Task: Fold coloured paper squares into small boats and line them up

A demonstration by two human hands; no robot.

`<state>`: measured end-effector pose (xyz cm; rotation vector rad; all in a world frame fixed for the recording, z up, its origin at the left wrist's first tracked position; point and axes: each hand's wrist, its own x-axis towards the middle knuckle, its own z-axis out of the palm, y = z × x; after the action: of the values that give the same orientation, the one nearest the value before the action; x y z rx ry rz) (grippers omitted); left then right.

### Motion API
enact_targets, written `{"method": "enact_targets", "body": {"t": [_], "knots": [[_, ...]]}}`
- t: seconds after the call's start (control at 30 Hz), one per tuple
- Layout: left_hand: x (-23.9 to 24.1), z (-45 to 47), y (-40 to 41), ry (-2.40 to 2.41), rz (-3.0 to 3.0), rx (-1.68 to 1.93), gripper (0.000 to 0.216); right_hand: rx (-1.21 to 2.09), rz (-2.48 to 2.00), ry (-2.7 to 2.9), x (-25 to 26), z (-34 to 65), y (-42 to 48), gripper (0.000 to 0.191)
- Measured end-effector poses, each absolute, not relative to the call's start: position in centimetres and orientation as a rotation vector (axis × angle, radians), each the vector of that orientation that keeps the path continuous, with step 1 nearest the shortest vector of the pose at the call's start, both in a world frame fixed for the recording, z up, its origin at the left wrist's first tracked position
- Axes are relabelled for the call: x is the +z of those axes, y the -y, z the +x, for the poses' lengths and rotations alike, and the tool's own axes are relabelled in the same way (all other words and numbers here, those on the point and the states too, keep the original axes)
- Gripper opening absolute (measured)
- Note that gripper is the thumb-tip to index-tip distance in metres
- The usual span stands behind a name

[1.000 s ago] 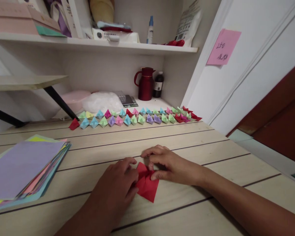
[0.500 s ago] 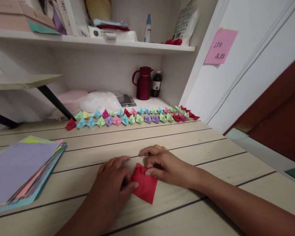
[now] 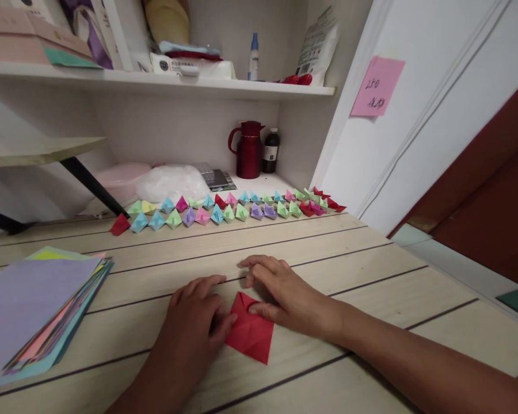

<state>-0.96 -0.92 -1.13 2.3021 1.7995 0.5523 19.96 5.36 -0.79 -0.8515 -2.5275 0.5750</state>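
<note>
Near the tabletop's (image 3: 371,259) front edge, a folded red paper (image 3: 251,334), pinned flat from both sides as if to crease it. Left hand (image 3: 190,333) pressing its left edge, fingers together; right hand (image 3: 285,290) flat on its top corner, fingertips down. Along the far edge, a row of paper boats (image 3: 224,210). At the left edge, a paper stack (image 3: 34,305), cut off. Fold under the hands hidden.

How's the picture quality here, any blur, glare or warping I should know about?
Head view: soft even light, no glare; faint shadows under both hands on the red paper. Wide-angle lens bends the shelf and the door frame. The sticky note writing is too small to read.
</note>
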Motion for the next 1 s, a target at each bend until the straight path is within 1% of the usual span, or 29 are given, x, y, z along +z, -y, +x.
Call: {"method": "enact_targets", "body": {"t": [0.1,0.23,0.33,0.47,0.57,0.6,0.67,0.73,0.77,0.87,1.0], "knots": [[-1.2,-1.1,0.9,-1.787,2.336,0.528,0.019,0.594,-0.788,2.508,-0.8,19.8,-5.3,0.028],[-1.5,-1.2,0.8,-1.771,2.366,0.543,0.012,0.554,-0.747,2.546,-1.0,19.8,-5.3,0.01],[-1.9,-1.5,0.7,-1.712,2.426,0.624,0.005,0.544,-0.772,2.561,-0.9,19.8,-5.4,0.006],[-2.1,-1.8,0.7,-1.455,2.683,0.735,0.019,0.559,-0.78,2.574,-0.5,19.8,-5.5,0.007],[-1.7,-1.8,0.7,-1.318,2.816,0.654,0.024,0.563,-0.783,2.586,-0.5,19.9,-5.7,0.009],[-1.5,-1.8,0.7,-1.29,2.838,0.606,0.024,0.568,-0.79,2.583,-0.5,19.9,-5.8,0.012],[-1.1,-1.8,0.7,-1.239,2.891,0.52,0.023,0.576,-0.826,2.561,-0.7,19.9,-5.9,0.026],[-0.7,-1.6,0.8,-1.215,2.949,0.488,0.023,0.573,-0.865,2.543,-1.0,19.8,-6.1,0.039],[-0.5,-1.5,0.9,-1.233,2.961,0.484,0.023,0.568,-0.877,2.539,-1.0,19.7,-6.1,0.042],[0.0,-1.1,1.2,-1.332,2.941,0.452,0.022,0.581,-0.896,2.52,-1.1,19.4,-5.9,0.042],[0.4,-0.6,1.7,-1.445,2.823,0.448,0.024,0.69,-0.979,2.446,-0.8,19.0,-5.5,0.03]]}}
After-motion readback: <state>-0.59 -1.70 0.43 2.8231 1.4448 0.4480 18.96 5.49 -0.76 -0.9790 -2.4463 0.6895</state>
